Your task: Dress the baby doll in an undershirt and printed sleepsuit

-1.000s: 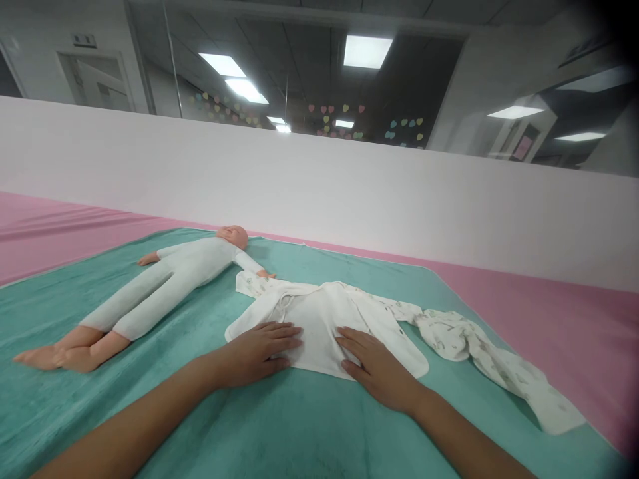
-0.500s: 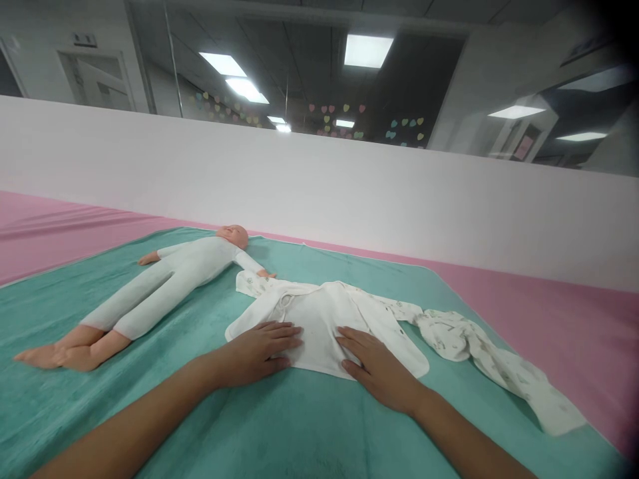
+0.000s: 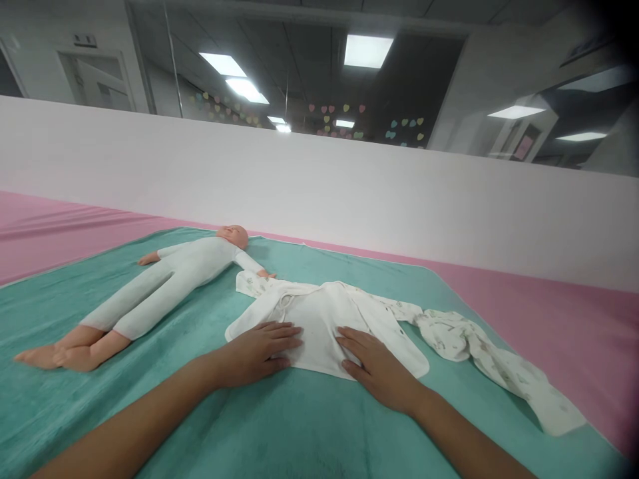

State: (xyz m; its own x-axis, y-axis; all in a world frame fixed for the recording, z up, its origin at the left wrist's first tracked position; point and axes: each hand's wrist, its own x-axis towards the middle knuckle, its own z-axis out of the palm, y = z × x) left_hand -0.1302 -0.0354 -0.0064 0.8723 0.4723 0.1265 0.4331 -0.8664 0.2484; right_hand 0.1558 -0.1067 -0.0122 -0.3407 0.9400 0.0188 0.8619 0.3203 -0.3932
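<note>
Baby garment, white with a tied front, lies spread at the middle of the frame on a teal towel. Both hands rest flat on it, fingers open, gripping nothing: the left hand on its near left part, the right hand on its near right. Printed white cloth trails toward the lower right; whether it joins the garment, I cannot tell. Just left of the garment, a doll in a white suit lies face up. Small sign at upper left is unreadable.
</note>
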